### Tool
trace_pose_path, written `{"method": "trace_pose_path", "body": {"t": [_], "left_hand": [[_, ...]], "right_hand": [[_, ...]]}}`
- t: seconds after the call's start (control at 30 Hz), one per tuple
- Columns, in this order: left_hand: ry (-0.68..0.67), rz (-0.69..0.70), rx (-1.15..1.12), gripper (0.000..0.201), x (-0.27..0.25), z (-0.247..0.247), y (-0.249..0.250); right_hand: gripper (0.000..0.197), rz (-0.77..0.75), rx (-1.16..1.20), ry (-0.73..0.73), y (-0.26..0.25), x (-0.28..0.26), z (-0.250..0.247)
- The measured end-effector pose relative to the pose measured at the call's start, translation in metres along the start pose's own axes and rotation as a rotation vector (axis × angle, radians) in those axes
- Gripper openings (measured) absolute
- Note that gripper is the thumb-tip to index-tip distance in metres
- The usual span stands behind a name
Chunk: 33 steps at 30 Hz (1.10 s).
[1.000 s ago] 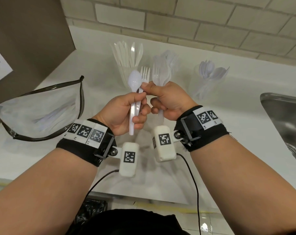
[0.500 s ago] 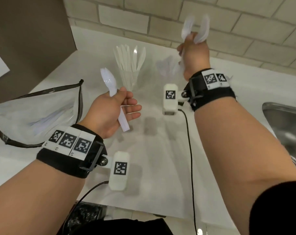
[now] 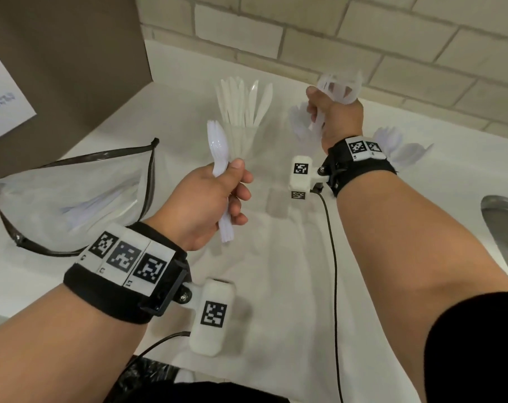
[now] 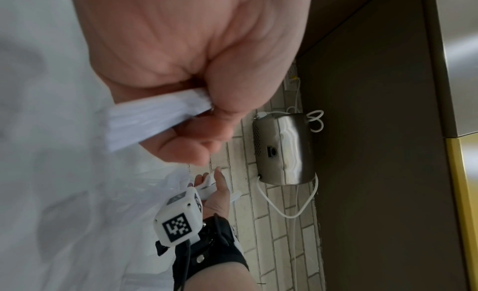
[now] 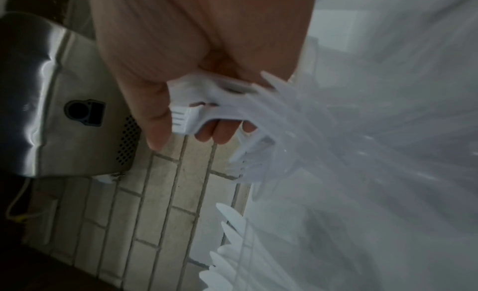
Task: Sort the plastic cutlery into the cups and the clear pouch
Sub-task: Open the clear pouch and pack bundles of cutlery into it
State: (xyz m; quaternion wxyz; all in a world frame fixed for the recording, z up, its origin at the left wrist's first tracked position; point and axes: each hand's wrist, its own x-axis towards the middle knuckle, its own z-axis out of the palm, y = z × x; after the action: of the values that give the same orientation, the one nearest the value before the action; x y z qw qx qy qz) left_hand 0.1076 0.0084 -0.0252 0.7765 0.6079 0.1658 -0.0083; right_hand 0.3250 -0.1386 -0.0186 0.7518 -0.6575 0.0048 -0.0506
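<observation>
So the left hand [image 3: 206, 199] had its fingers curled round a small stack of white plastic sporks [image 3: 217, 146], heads pointing up with those stubby little tines, flat handles poking out below the fist. From the left wrist view the handles [image 4: 155, 119] looked like a tidy layered bundle, smooth and matte. The right hand [image 3: 334, 117] was raised further back near the tiled wall [image 3: 363, 39], gripping a bunch of forks [image 3: 338, 85], pretty blurry from the head camera, but the right wrist view showed ridged handle ends [image 5: 181, 119] and tines fanned out past the fingers.

On the white counter [image 3: 276, 286], a clear cup [image 3: 244, 135] at the far middle stood packed with white knives [image 3: 247, 103], blades up and splayed like a fan. Another cup of cutlery [image 3: 299, 123] sat just right of it, partly hidden by the right hand, and a third bunch [image 3: 404, 149] showed behind the right wrist. The clear pouch [image 3: 72, 193] with black edging lay open at the left with some white pieces inside, too hazy to tell which. The steel sink [image 3: 505, 228] edge peeked in at the right.
</observation>
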Motion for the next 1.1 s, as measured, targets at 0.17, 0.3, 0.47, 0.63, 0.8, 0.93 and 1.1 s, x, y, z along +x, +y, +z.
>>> {"method": "trace_pose_path", "body": {"t": [0.17,0.3,0.47,0.63,0.8,0.93,1.1], "left_hand": [[-0.022,0.002,0.005,0.029,0.0,0.007,0.0],[-0.03,-0.008,0.01,0.029,0.0,0.01,-0.001],[-0.045,-0.007,0.014,0.029,-0.002,0.012,-0.002],[-0.045,-0.013,0.045,0.027,-0.002,0.014,-0.001],[-0.039,-0.06,0.12,0.017,-0.001,0.014,-0.004],[-0.072,-0.1,0.186,0.004,0.0,0.021,-0.004],[-0.077,-0.037,0.404,0.02,0.006,0.038,-0.003]], "right_hand": [[0.039,-0.084,-0.06,-0.005,-0.01,-0.001,-0.004],[0.046,-0.154,-0.182,0.025,-0.008,0.001,-0.009],[0.054,-0.222,-0.279,0.092,-0.005,0.0,-0.014],[0.032,-0.409,-0.81,-0.099,0.001,0.0,-0.017],[0.041,-0.412,-1.255,-0.316,0.01,-0.001,-0.013],[0.035,-0.506,-1.07,-0.134,-0.009,-0.019,-0.009],[0.043,-0.249,-0.705,-0.347,-0.042,-0.087,-0.012]]}}
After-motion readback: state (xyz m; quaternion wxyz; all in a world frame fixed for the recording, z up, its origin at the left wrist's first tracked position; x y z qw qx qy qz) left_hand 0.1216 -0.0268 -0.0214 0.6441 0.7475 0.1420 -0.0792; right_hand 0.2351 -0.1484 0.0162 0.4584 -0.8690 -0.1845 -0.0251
